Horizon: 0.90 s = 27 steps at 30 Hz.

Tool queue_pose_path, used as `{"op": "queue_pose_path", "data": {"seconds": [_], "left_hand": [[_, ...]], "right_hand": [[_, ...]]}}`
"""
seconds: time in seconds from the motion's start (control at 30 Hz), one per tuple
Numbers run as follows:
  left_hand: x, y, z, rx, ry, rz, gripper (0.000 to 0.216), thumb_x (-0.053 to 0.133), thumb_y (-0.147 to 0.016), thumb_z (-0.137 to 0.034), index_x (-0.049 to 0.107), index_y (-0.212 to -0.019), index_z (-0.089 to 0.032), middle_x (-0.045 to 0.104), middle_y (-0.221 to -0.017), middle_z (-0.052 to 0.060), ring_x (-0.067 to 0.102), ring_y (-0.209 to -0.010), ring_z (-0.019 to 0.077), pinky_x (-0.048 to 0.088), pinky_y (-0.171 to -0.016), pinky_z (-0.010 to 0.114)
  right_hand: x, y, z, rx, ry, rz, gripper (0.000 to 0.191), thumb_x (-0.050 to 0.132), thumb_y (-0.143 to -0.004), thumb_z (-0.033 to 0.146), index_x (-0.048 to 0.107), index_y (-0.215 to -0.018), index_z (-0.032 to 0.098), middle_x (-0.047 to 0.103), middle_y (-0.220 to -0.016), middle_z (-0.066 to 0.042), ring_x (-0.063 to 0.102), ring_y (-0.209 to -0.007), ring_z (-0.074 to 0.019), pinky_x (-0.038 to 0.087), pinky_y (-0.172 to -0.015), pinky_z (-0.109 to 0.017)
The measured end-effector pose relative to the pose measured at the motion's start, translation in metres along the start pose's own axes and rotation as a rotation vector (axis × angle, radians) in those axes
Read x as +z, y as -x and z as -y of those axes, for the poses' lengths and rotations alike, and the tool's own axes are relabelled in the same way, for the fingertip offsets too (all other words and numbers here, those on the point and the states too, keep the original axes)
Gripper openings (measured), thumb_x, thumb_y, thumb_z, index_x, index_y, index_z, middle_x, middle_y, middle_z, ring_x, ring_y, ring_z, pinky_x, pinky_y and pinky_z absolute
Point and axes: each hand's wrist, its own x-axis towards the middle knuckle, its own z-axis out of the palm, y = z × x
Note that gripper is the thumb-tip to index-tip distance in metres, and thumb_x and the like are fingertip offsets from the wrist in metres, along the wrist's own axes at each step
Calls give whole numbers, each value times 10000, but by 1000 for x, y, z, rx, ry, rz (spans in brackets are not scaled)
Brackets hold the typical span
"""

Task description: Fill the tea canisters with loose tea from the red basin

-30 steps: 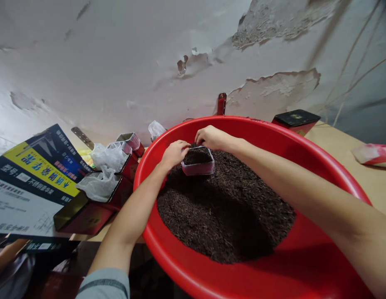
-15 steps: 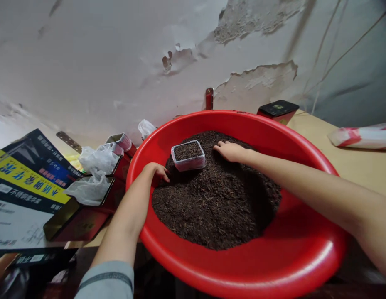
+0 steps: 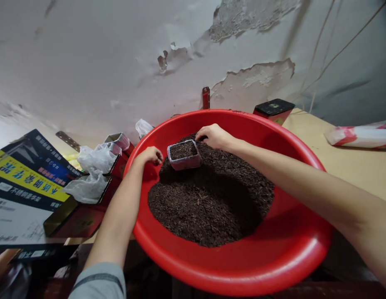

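Observation:
A small rectangular container (image 3: pixel 187 162) with a clear plastic liner stands on a heap of dark, dry loose tea leaves (image 3: pixel 208 211). More of the same leaves fill it to near its rim. The heap lies in a large red plastic basin (image 3: pixel 230 276). My left hand (image 3: pixel 151 155) is off the container's left side, over the basin's inner wall, with its fingers curled in. At the container's far right corner, my right hand (image 3: pixel 214 136) has its fingers bent downward and drawn together. What either hand holds, if anything, is hidden.
Left of the basin stand open tins (image 3: pixel 79 220) with plastic bags (image 3: pixel 91 187) spilling out, and a printed cardboard box (image 3: pixel 30 187). A black-lidded tin (image 3: pixel 274 109) and a red-and-white wrapped roll (image 3: pixel 361 135) lie right. The peeling wall (image 3: pixel 102 62) rises behind.
My right hand has come up out of the leaves and moved left to the container's corner. My left hand has risen from the heap's edge, its fingers curling in.

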Motion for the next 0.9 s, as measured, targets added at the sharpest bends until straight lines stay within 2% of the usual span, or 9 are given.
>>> {"op": "queue_pose_path", "data": {"seconds": [0.07, 0.13, 0.23, 0.37, 0.47, 0.6, 0.73, 0.9], "left_hand": [[-8, 11, -15, 194, 157, -145, 159, 845, -607, -156, 761, -736, -194, 735, -679, 24, 681, -613, 162, 599, -704, 315], [-5, 21, -30, 356, 285, -213, 179, 819, -666, -194, 781, -839, -177, 762, -766, 38, 700, -679, 163, 603, -742, 321], [7, 25, -45, 481, 366, -312, 213, 808, -670, -188, 788, -880, -156, 782, -852, 53, 713, -765, 171, 601, -833, 351], [17, 16, -51, 547, 393, -416, 236, 783, -664, -140, 805, -899, -142, 796, -933, 71, 727, -868, 195, 576, -942, 382], [18, 10, -51, 564, 443, -400, 276, 752, -665, -102, 809, -935, -107, 800, -962, 94, 738, -910, 217, 569, -964, 391], [20, 10, -56, 551, 452, -335, 318, 731, -693, -97, 807, -1002, -97, 799, -1023, 103, 742, -984, 245, 555, -1004, 419], [22, 14, -61, 585, 353, -329, 347, 615, -740, -36, 818, -1001, -141, 800, -1063, 63, 729, -1061, 233, 524, -1062, 401], [23, 15, -61, 578, 232, -377, 405, 549, -755, -9, 825, -1004, -170, 805, -1052, 33, 727, -1069, 220, 534, -1049, 357]], "right_hand": [[3, -14, 14, -43, -49, -15, 354, 623, -766, -3, 837, -972, 190, 800, -1058, -65, 732, -1046, -210, 540, -1014, -312], [8, -29, 26, -70, -64, 8, 368, 621, -738, -27, 839, -943, 189, 796, -1068, -67, 731, -1037, -209, 543, -1001, -309], [15, -44, 39, -90, -51, 29, 381, 633, -714, -43, 839, -958, 163, 785, -1116, -92, 729, -1037, -219, 546, -986, -303], [17, -50, 49, -74, -48, 29, 404, 622, -749, -24, 832, -1045, 154, 796, -1079, -102, 734, -1032, -235, 547, -977, -315], [17, -47, 52, -34, -74, 28, 420, 586, -786, -13, 825, -1067, 187, 808, -1044, -69, 739, -1031, -224, 542, -990, -323], [22, -41, 50, -21, -128, 24, 506, 564, -781, -27, 768, -1191, 189, 785, -1155, -60, 717, -1094, -212, 542, -991, -318], [26, -38, 47, -62, -143, 1, 548, 528, -786, -38, 716, -1255, 175, 761, -1175, -72, 703, -1045, -196, 550, -949, -317], [31, -39, 43, -96, -135, -56, 478, 527, -835, -16, 719, -1234, 164, 731, -1140, -100, 677, -1000, -194, 545, -923, -326]]}}
